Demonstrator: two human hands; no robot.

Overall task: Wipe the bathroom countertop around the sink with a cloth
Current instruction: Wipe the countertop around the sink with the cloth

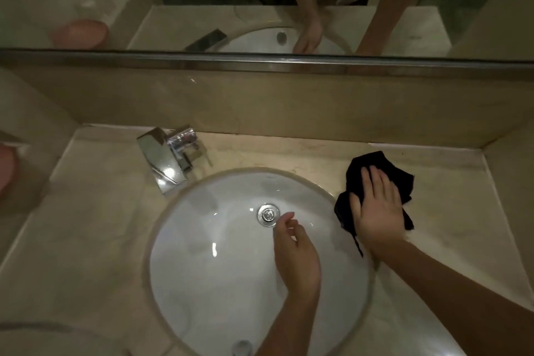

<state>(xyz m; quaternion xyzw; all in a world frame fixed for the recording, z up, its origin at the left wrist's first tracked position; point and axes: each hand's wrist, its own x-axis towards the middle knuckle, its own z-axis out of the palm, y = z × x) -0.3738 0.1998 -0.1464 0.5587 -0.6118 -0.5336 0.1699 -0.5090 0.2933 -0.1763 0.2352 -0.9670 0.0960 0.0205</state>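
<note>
A black cloth [364, 166] lies on the beige stone countertop [450, 211] just right of the round white sink [208, 269]. My right hand [375, 208] presses flat on the cloth with straight fingers, covering its middle. My left hand [294, 251] hovers over the sink bowl near the metal drain [268, 214], fingers loosely curled and holding nothing.
A chrome faucet [167, 157] stands at the sink's back left. A stone backsplash [289, 104] and a mirror [260, 0] rise behind the counter. Something pink [7, 167] sits at the far left edge. A raised ledge bounds the counter on the right.
</note>
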